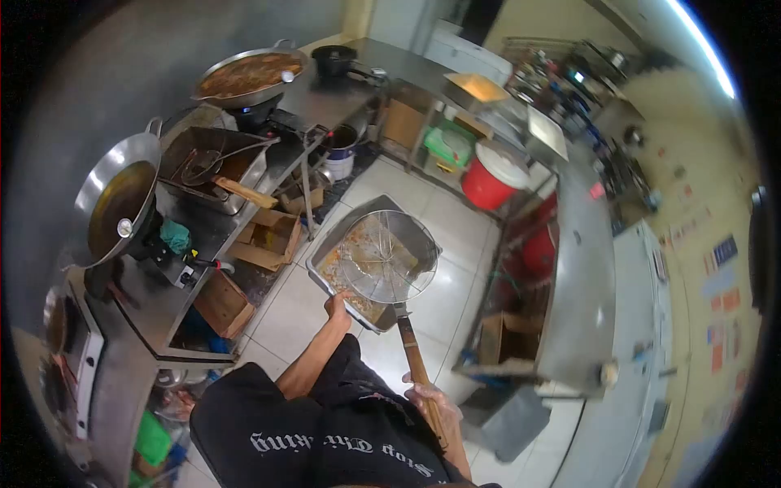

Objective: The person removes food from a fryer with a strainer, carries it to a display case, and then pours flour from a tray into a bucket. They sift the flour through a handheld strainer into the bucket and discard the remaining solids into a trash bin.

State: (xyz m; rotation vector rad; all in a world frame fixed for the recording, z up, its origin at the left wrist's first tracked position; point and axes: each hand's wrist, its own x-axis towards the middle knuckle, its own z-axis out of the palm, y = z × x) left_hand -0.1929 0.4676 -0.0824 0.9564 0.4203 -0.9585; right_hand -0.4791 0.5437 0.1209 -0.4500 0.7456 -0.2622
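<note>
My left hand (337, 307) is closed on the near-left edge of a deep rectangular metal pan (348, 221). Yellowish liquid with brown bits covers the pan's bottom. In a clear plastic glove, my right hand (435, 401) wraps around the wooden handle of a round wire-mesh skimmer (389, 259). The skimmer's mesh head overlaps the pan in this view, and the pan's contents show through it. Its handle slants down toward my body.
Along the left counter stand a wok of dark liquid (122, 195), a food-filled wok (252, 79) and an oily rectangular pan (175, 154) with another skimmer. A cardboard box (264, 241) sits below. To the right are a lidded red bucket (488, 185) and a grey bin (511, 424).
</note>
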